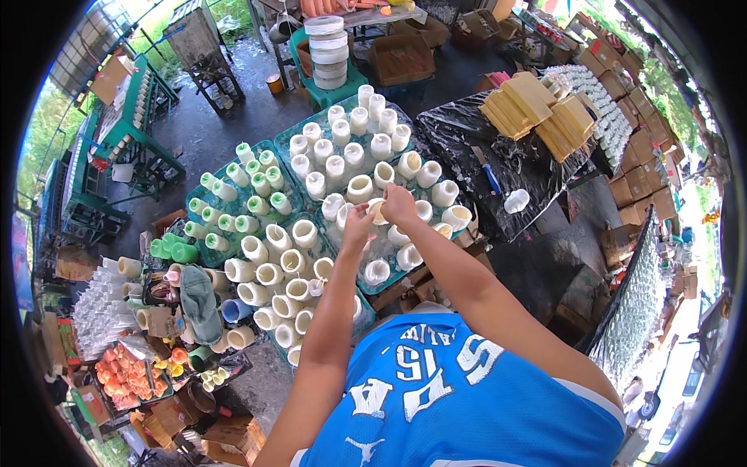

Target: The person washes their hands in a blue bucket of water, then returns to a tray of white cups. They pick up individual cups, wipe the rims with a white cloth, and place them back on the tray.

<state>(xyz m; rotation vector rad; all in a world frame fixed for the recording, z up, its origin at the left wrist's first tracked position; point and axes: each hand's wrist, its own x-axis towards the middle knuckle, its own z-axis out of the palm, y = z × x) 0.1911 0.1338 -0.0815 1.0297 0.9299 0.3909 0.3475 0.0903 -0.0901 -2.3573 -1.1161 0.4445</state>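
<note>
Both my hands meet over a hollow white wax candle among others in the right teal tray. My left hand has its fingertips against the candle's left rim. Curled over the right side of that candle is my right hand; what its fingertips pinch, if anything, is hidden. Just beyond the hands stand an open-topped white candle and another hollow one. Nearer to me, a white candle sits at the tray's front corner.
Adjoining teal trays hold solid white candles, green-topped candles and hollow candles. On black plastic to the right lie a blue-handled knife, a clear plastic piece and yellow wax slabs. A green chair bears stacked white rolls.
</note>
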